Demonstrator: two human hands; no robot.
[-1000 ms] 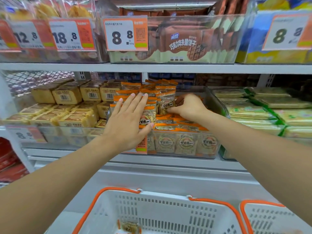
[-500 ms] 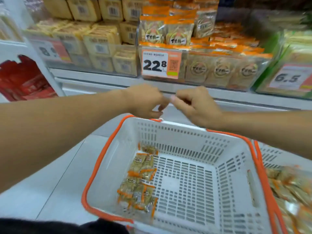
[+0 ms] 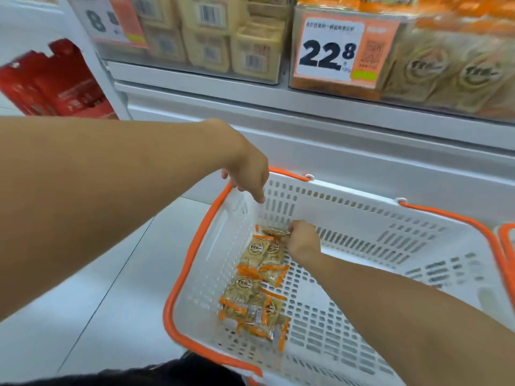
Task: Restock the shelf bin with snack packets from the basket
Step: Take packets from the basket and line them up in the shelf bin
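Note:
A white basket [image 3: 362, 218] with an orange rim sits on the floor below the shelf. Several orange-and-tan snack packets [image 3: 256, 285] lie along its left inner side. My right hand [image 3: 302, 240] is down inside the basket and pinches the farthest packet [image 3: 274, 232] at its edge. My left hand [image 3: 246, 168] hangs over the basket's far-left corner with fingers pointing down, holding nothing. The clear shelf bin [image 3: 446, 71] with the same packets and a 22.8 price tag [image 3: 331, 51] stands above at the upper right.
A neighbouring bin of yellow boxed snacks [image 3: 223, 37] stands left of the target bin. Red packages [image 3: 55, 87] sit on a lower shelf at far left. A second orange-rimmed basket [image 3: 508, 246] shows at the right edge. Pale floor tiles [image 3: 97, 302] lie left of the basket.
Both hands came off the shelf bin and dropped toward the basket. My right hand has reached inside and taken hold of a packet; the view has tilted down.

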